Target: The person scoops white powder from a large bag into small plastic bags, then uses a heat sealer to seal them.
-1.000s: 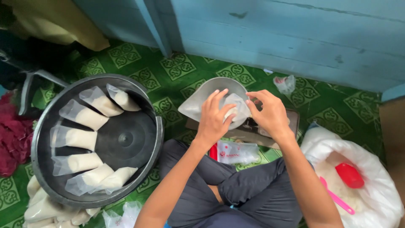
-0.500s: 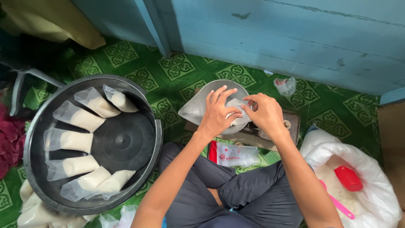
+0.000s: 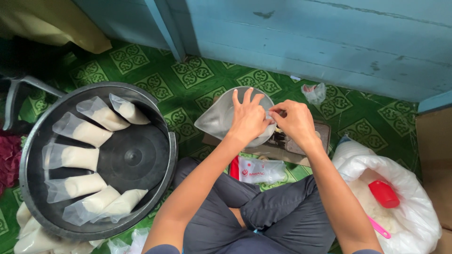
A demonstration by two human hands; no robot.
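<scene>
Both hands (image 3: 248, 120) (image 3: 294, 121) pinch the bag (image 3: 221, 120) at its mouth; thin, limp, slippery film, so take it there.

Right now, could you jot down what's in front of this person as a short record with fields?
left hand: fingers spread on a clear plastic bag
right hand: pinching the bag's edge beside the left hand
black basin: on the left, with seven filled bags laid along its rim
white sack: on the right, holding white grains, a red scoop and a pink handle
floor: green patterned mat
</scene>
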